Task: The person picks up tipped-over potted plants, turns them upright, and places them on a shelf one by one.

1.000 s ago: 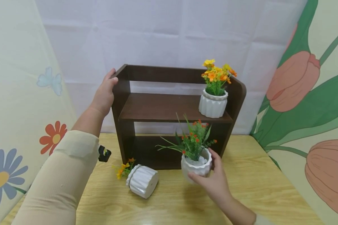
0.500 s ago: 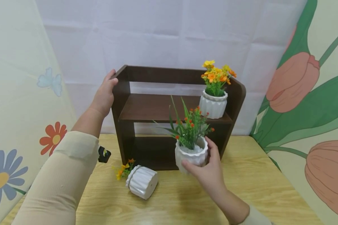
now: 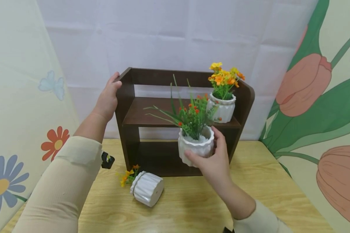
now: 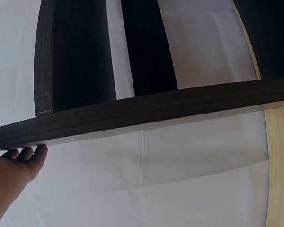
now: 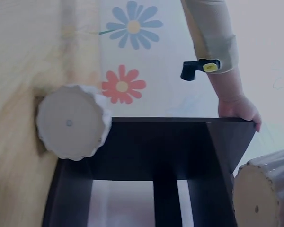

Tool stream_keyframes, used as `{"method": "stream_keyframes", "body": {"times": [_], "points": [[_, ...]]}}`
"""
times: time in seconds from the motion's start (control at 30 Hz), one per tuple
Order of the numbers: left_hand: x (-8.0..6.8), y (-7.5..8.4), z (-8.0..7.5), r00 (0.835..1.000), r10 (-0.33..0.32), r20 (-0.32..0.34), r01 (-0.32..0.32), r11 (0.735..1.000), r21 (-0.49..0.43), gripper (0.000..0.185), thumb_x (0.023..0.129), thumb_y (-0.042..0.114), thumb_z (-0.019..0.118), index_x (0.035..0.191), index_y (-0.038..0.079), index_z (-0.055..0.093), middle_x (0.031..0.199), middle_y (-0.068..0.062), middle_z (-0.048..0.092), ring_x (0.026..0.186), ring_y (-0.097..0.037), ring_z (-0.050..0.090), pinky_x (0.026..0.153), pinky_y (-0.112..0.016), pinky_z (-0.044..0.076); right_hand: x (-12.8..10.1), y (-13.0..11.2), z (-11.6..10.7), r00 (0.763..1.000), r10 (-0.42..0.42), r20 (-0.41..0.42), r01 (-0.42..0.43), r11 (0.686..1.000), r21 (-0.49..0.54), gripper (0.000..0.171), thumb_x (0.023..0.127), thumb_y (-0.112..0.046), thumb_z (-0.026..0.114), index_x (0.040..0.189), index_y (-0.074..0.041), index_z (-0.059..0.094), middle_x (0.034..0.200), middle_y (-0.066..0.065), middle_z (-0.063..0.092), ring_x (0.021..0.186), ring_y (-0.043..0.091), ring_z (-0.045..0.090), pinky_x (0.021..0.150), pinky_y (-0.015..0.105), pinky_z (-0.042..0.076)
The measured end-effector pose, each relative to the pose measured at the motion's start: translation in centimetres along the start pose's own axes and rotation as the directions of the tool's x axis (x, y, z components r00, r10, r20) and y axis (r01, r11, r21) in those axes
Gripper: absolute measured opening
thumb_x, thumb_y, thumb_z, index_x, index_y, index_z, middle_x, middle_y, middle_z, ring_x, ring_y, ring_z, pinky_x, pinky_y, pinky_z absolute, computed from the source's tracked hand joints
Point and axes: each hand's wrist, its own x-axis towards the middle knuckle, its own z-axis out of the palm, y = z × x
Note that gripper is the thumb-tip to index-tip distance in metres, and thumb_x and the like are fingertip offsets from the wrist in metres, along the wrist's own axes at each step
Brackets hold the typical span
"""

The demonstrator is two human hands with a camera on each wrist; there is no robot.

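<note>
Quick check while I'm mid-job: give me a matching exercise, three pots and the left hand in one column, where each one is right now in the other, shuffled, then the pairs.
Things:
1. red-flower pot
2. orange-flower pot
3. tipped pot
4. left hand

Places:
A. lying on its side on the table
B. gripping the shelf at its top left corner
C. held in the right hand, off the table
D. standing on the shelf's upper board, right end

Pairs: 1-C, 2-D, 3-A, 4-B
</note>
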Motion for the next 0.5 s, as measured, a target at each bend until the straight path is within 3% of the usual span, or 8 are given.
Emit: {"method": "stream_keyframes", "body": {"times": [0.27, 0.5], "points": [[0.0, -0.1, 0.0, 1.000, 0.005, 0.004, -0.005, 1.000, -0.008, 0.059, 0.103, 0.041, 0.016, 0.159, 0.029, 0.005, 0.167, 0.005, 0.000, 0.153, -0.017, -0.004, 0.123, -0.048, 0.000, 1.2, -1.3, 0.7, 0.999, -0.037, -0.002, 0.037, 0.999, 0.038, 0.095, 0.067, -0.011, 0.089, 0.145, -0.014, 0.035, 0.137, 0.004, 0.049, 0.124, 0.020, 0.049, 0.104, 0.043, 0.043], [-0.1, 0.1, 0.1, 1.000, 0.012, 0.007, -0.012, 1.000, -0.027, 0.059, 0.103, 0.042, 0.017, 0.159, 0.028, 0.006, 0.167, 0.005, -0.001, 0.153, -0.016, -0.005, 0.123, -0.048, -0.001, 2.4, -2.1, 1.4, 1.000, -0.019, -0.008, 0.019, 1.000, -0.011, 0.098, 0.068, -0.023, 0.090, 0.147, -0.016, 0.033, 0.136, 0.004, 0.046, 0.123, 0.019, 0.048, 0.103, 0.043, 0.045]]}}
